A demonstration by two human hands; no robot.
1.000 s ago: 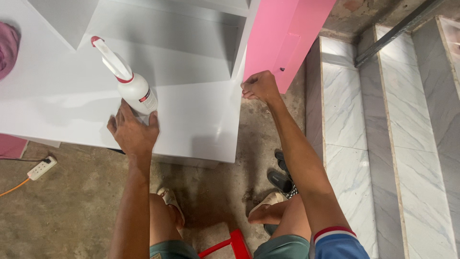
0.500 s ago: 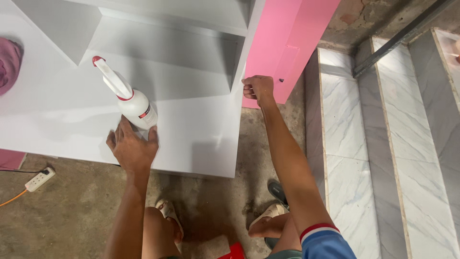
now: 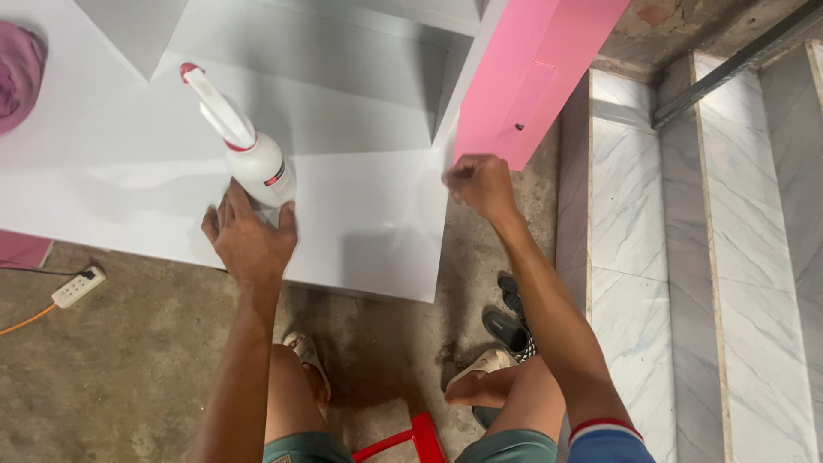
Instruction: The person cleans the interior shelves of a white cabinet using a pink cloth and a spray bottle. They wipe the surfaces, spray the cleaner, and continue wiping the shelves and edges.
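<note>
Just beyond left hand [image 3: 249, 240] stands bottle [image 3: 257, 163].

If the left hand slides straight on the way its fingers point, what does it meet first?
Most likely the white glue bottle: the left hand lies flat on the white panel with its fingertips right at the bottle's base, perhaps touching it already. Depth is hard to judge from above.

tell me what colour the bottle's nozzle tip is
Red, on the white bottle by the left hand; head view shows it.
</note>
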